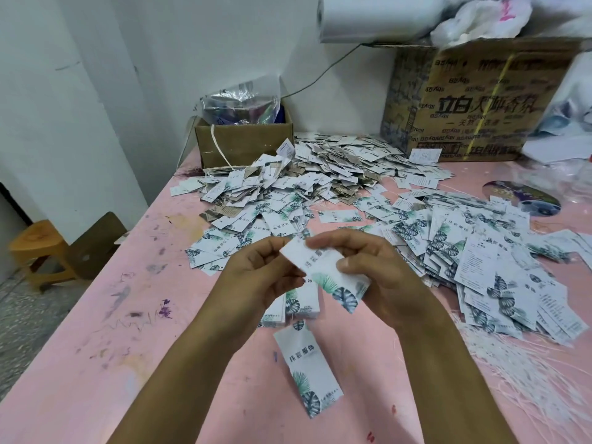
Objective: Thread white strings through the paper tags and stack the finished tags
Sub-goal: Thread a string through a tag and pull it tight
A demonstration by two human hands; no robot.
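Both hands hold one white paper tag (323, 270) printed with green and blue leaves, above the pink table (128, 347). My left hand (256, 274) pinches its upper left corner. My right hand (371, 274) grips its right side with thumb and fingers. No string shows at the tag. A small stack of tags (298, 307) sits on the table just under the hands. A single tag (307, 366) lies flat nearer to me. A bundle of white strings (525, 373) lies at the right front.
A big heap of loose tags (320, 181) covers the far and right table. A small open carton (243, 139) stands at the back left, a large printed carton (474, 100) at the back right. A round fan (522, 197) lies right. A wooden stool (41, 251) stands left, off the table.
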